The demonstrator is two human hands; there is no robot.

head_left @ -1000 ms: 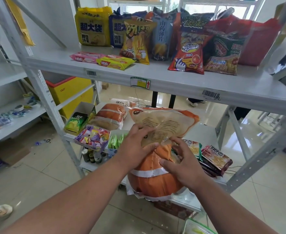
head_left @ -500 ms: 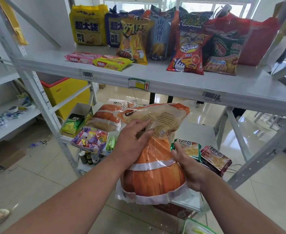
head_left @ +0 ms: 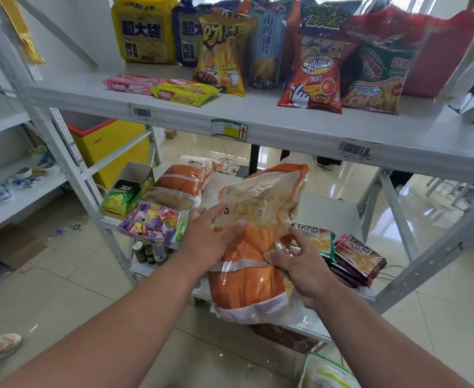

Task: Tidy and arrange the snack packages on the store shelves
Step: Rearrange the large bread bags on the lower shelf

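On the far left of the lower shelf (head_left: 328, 203) stands an open box of green packets (head_left: 121, 193), with a tray of small sweets (head_left: 150, 222) just in front of it and an orange bread bag (head_left: 181, 182) lying beside them, further back. The left hand (head_left: 207, 242) comes next: its fingers are curled round the left edge of a second, larger orange bag (head_left: 254, 247), thumb pressed on the pale printed back of its folded-over top. That bag sits at the near edge of the lower shelf, its bottom hanging a little past the front lip, tilted rather than lying flat. The right hand (head_left: 300, 264) grips the bag's right side, fingers bent into the crinkled plastic, just beside a stack of biscuit packs (head_left: 353, 256) on the right.

The step in hand looks like straightening this bag, or picking it up to move it. The next move probably calls for both hands to lift together and lay the bag flat next to the matching bread bag at the back left, clear of the sweets tray and the biscuit stack. The soft plastic may slip or sag, so a firm two-sided hold matters.
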